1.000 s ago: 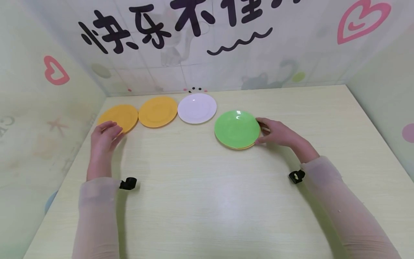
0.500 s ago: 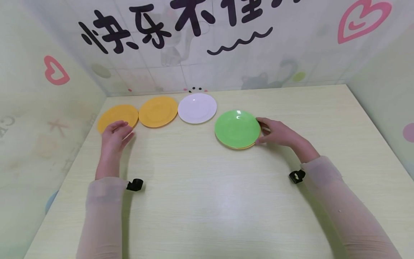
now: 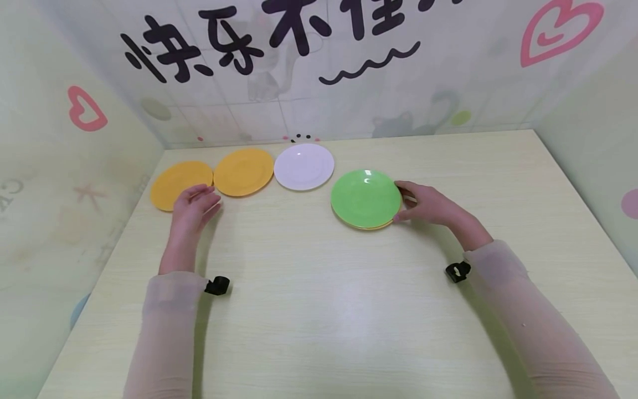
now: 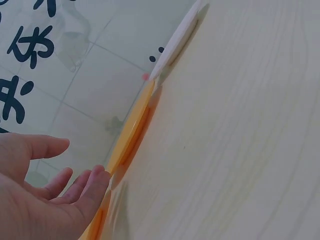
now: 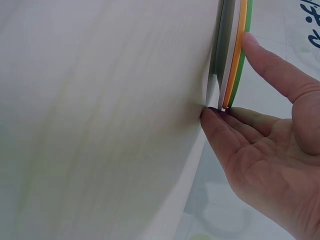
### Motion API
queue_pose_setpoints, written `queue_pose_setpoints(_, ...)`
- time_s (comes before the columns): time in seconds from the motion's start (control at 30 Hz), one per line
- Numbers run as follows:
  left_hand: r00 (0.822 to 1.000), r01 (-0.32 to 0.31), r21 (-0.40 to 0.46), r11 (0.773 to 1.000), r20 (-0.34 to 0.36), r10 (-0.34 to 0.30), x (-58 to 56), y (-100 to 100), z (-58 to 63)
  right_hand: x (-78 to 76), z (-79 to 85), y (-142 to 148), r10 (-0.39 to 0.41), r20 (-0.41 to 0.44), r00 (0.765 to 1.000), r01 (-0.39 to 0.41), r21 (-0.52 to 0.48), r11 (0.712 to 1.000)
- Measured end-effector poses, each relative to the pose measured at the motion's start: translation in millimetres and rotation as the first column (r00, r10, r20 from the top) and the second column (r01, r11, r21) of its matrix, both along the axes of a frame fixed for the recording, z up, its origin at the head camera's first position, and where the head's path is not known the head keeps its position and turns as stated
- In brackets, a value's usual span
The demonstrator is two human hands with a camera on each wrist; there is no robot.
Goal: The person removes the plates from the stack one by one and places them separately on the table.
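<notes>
My left hand (image 3: 194, 209) hovers with relaxed fingers near the front right edge of the leftmost orange plate (image 3: 174, 183). In the left wrist view its fingertips (image 4: 102, 175) overlap the edges of the orange plates, and nothing lies between thumb and fingers. My right hand (image 3: 428, 205) holds the right rim of a stack of plates, with a green plate (image 3: 366, 198) on top. The right wrist view shows an orange plate (image 5: 240, 45) and a white plate (image 5: 230, 55) under the green one. There the thumb (image 5: 270, 62) touches the rims and the other fingers curl at the lower edge.
A second orange plate (image 3: 243, 172) and a white plate (image 3: 304, 167) continue the row along the back of the pale wooden table (image 3: 319, 310). A printed wall covering (image 3: 299, 105) rises behind, with side walls left and right.
My left hand has drifted to the right, from over the leftmost orange plate to its front right edge. The right hand and the stack stay in place.
</notes>
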State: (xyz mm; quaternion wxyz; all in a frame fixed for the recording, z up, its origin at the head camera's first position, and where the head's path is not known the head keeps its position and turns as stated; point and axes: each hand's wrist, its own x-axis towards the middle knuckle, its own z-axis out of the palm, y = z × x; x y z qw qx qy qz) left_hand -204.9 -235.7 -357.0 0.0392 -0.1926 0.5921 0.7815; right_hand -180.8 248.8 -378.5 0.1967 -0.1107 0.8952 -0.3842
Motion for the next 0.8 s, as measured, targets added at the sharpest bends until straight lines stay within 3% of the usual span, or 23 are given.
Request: queue_pose_setpoints(0.8, 0.986, 0.165, -0.145, 0.976, 0.007, -0.166, -5.4, 33, -8.2, 0.0, -1.0, 1, -0.006, 0.003, 1.000, 0.006, 0.006, 1.000)
